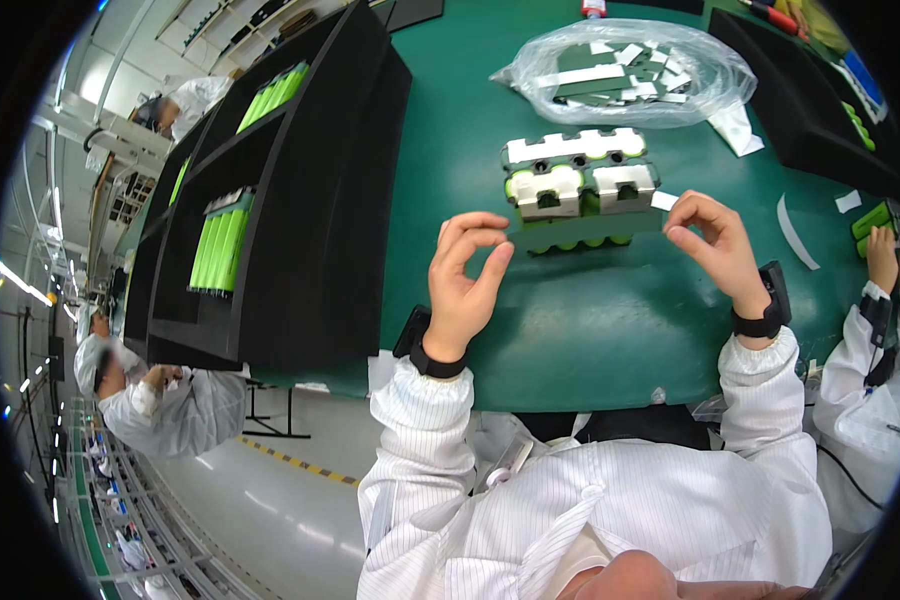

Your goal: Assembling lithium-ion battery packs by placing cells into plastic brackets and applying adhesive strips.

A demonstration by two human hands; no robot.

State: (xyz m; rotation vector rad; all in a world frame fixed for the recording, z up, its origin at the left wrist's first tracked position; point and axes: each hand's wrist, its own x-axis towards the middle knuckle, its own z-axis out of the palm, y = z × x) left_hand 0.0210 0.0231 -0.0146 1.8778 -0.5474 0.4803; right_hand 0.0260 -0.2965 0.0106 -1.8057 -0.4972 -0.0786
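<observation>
Head-worn fisheye, facing down, close above table (590, 345)

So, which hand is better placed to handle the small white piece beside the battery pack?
Probably the right hand: it is beside the white piece, at the right end of the battery pack. The left hand is near the opposite end.

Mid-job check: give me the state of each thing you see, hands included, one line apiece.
Left hand: fingers curled at the strip's left end; grip unclear.
Right hand: thumb and forefinger at its right end; grip unclear.
Dark green strip: stretched out between the hands.
Battery pack: on the table, just beyond the strip.
Plastic bag: partly filled with scraps.
Curved white strip: lying loose.
Black rack: holding green cells.
</observation>
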